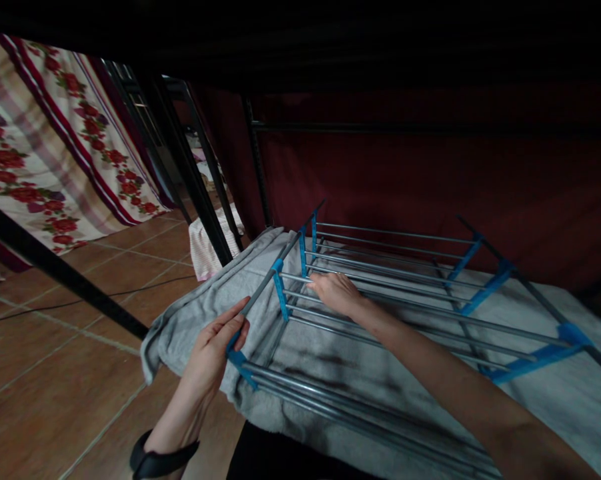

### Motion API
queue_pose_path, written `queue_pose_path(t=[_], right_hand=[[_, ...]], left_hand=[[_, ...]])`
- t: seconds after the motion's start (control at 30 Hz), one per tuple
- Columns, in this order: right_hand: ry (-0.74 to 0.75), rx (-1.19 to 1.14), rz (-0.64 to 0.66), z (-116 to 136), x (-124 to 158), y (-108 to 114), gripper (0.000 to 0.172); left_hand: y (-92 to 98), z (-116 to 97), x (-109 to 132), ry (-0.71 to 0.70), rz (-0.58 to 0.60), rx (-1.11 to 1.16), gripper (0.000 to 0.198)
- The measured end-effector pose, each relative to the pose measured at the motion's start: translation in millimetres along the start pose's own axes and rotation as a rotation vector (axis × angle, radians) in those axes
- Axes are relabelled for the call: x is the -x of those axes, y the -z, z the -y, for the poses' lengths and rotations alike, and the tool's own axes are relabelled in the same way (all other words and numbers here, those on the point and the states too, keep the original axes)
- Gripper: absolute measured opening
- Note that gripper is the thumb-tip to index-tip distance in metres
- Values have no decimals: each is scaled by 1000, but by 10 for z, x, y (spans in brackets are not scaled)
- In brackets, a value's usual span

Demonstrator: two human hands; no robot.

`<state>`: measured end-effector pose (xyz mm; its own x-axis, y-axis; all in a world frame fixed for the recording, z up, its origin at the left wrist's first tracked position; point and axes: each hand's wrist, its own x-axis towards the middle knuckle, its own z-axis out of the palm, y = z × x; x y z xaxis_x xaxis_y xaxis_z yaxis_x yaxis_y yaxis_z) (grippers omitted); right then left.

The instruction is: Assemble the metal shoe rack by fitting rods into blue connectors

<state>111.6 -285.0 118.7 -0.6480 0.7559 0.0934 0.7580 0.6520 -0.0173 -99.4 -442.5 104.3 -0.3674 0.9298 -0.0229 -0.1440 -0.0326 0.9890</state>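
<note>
A rack of grey metal rods with blue plastic connectors (pixel 281 293) lies on a grey fleece blanket (pixel 200 327). My left hand (pixel 220 343) is wrapped round the rack's left side rod, just above a blue corner connector. Farther in, my right hand (pixel 335 291) reaches across the rods, its fingers closed at the left end of one crossbar near a blue connector. The exact contact of the right fingertips is partly hidden by the hand itself. Long crossbars run from the left connectors to the blue connectors (pixel 520 363) on the right.
Black metal posts (pixel 195 180) of a frame stand at the left, and a dark overhead surface spans the top. Behind hangs a dark red cloth (pixel 405 173). A floral curtain (pixel 75 140) reaches the brown tiled floor (pixel 80 327), where a thin cable (pixel 125 292) runs.
</note>
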Motion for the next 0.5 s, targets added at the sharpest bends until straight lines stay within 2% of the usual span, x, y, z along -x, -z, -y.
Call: queue_pose_path(t=[0.27,0.43,0.5], right_hand=[[37,14,-2,9,10,-20,42],[56,-76,65,-58,-87,5,42],[44,-76,46,-39,-90,5,39]], left_hand=[[6,-2,-2,1,-22,-55,68],[61,16,0,-15,-6,-111,66],[82,21,12,-2,-28,-144,68]])
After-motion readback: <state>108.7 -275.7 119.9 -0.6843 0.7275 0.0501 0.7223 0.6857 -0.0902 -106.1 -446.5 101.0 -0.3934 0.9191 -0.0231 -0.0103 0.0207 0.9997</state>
